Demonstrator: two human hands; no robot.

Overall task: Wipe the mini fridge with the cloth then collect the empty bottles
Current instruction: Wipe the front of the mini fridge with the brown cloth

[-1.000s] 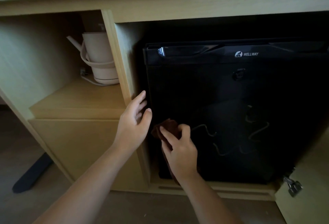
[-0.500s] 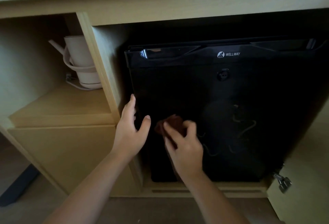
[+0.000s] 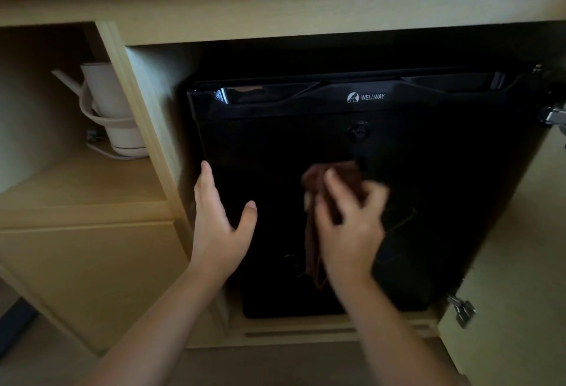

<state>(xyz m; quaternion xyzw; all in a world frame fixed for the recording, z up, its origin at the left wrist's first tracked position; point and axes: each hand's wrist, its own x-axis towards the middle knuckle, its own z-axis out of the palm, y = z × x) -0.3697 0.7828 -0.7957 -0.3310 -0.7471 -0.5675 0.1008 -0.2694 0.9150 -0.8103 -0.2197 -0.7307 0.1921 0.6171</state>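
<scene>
A black mini fridge with a WELLWAY logo stands inside a light wooden cabinet, its door closed. My right hand presses a brown cloth against the middle of the fridge door; part of the cloth hangs down below the hand. The hand is motion-blurred. My left hand rests with straight fingers on the door's left edge, thumb spread out. No bottles are in view.
A white kettle with a cord sits on the shelf in the left compartment. The open cabinet door with metal hinges stands at the right. A wooden divider separates the two compartments. Floor lies below.
My right hand has carried the cloth up and to the right across the fridge door. My left hand stays on the door's left edge. The camera has moved closer.
</scene>
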